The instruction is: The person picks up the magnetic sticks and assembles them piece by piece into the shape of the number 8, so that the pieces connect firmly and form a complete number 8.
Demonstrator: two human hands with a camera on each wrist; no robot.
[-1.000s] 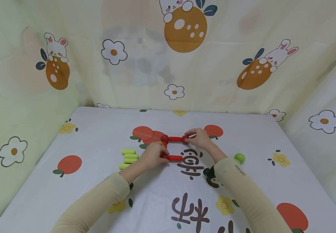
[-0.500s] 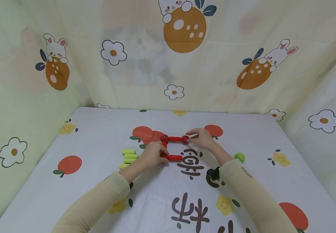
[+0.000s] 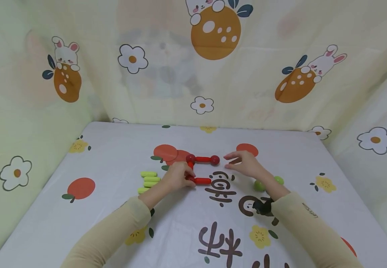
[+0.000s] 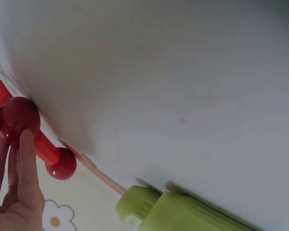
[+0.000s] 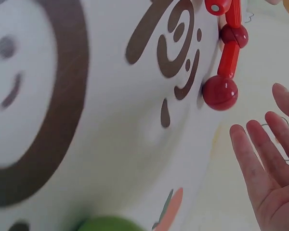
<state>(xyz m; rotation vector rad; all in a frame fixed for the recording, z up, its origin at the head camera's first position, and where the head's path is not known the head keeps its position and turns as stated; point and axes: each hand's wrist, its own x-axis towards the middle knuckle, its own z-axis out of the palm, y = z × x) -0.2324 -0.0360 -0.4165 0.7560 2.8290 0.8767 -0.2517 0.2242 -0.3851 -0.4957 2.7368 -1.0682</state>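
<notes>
The left hand point(image 3: 178, 177) is pinching a red ball point(image 4: 20, 118), apparently at a corner of the red sticks point(image 3: 202, 181) lying on the table point(image 3: 176, 230); the right hand point(image 3: 247, 164) is hovering, wide and empty, just beside the end ball point(image 3: 215, 160).

Curtain point(image 3: 99, 22): soft, even light, slightly washed out.
Table point(image 3: 113, 149): pale, a faint diffuse shadow beside my left sleeve point(image 3: 113, 227).
Red ball point(image 4: 23, 111): small glints near my left hand point(image 4: 26, 185); left wrist view dim, darkest at upper right.
Green ball point(image 5: 111, 224): blurred in the right wrist view, while my right hand point(image 5: 277, 190) looks fairly sharp.
</notes>
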